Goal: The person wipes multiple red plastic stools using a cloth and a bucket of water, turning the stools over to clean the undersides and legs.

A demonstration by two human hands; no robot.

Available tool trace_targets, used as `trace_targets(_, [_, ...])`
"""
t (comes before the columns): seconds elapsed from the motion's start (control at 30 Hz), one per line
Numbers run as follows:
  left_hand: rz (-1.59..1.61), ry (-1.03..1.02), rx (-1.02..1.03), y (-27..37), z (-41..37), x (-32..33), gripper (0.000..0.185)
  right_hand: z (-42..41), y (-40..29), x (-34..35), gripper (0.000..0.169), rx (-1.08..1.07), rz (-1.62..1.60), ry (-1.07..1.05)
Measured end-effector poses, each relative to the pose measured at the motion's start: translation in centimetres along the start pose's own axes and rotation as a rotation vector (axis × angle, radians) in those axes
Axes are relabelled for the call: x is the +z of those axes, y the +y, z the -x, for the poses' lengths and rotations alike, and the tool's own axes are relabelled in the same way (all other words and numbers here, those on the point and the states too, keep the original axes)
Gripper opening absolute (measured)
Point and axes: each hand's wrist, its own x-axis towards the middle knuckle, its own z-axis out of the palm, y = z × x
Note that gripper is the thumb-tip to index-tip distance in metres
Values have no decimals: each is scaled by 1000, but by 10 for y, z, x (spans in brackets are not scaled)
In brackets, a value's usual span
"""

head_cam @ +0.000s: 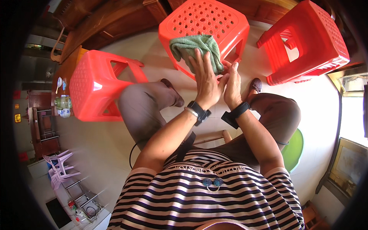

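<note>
A folded green cloth [198, 49] lies over the near edge of a red plastic stool [201, 17] with a perforated seat. My left hand [206, 80] has its fingers spread across the cloth, holding it against that edge. Close beside it is my right hand [233, 82], turned on its side at the cloth's lower right corner. Its fingertips are partly hidden, so I cannot tell whether they grip the cloth or the stool. Both wrists carry black bands.
Another red stool [95, 86] stands left by my knee. Several stacked red stools [304, 46] are at the right. Wooden furniture [109, 31] lines the back. A glass jar [63, 102] sits at far left, and a green round object [294, 149] is beside my right thigh.
</note>
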Motion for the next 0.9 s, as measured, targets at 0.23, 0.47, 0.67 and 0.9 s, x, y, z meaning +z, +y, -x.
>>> trace_targets(0.23, [-175,132,-42,-43,-59,-7,85,-35,-10,-9,54,-170,128,124])
trace_targets(0.47, [-164,147,72,-36,-46,1,70,-63,-52,-58,40,-197,122,232])
trace_targets(0.67, [-147,134,162,-44,-50,-4,67,-145,-72,-64,46,-446,536,321])
trace_targets(0.9, [-136,111,84,-23,-38,-2,69,-269,-63,-73,75,-430,1081,-110])
